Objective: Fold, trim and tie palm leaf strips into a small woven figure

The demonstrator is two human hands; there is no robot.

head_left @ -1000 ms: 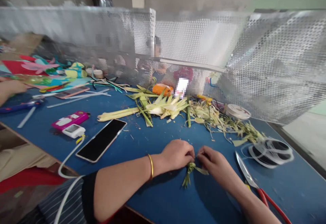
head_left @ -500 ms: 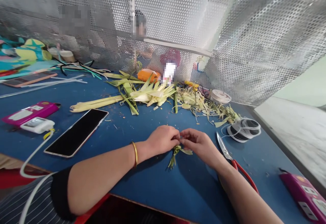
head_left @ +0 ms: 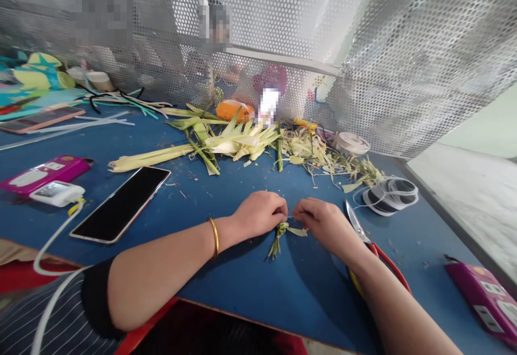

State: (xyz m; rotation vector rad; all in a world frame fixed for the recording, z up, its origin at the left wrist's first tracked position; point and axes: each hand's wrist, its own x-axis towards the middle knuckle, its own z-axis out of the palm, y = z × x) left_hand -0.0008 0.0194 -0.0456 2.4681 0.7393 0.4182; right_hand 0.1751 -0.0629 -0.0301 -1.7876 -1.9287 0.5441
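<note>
The person's left hand and right hand face each other just above the blue table, their fingertips a little apart; both have thumb and fingers pinched closed, and a thin strand, faint in the gap, runs from one pinch to the other; whether the left fingers also grip the small green bundle cannot be told. That bundle sits just below the left fingertips, its knotted top close against them and its frayed ends pointing toward the near table edge; a pale leaf strip sticks out from it toward the right hand. A gold bangle circles the left wrist; beside the right forearm lie scissors, blades pointing away, red handles partly hidden by the arm; beyond their tip stands a spool wound with loose thread. Pale green husks spread across the far side of the table, with dry shreds to their right; an orange packet lies behind the husks, near the perforated screen; a dark-screened phone lies to the left, near a magenta power strip.
</note>
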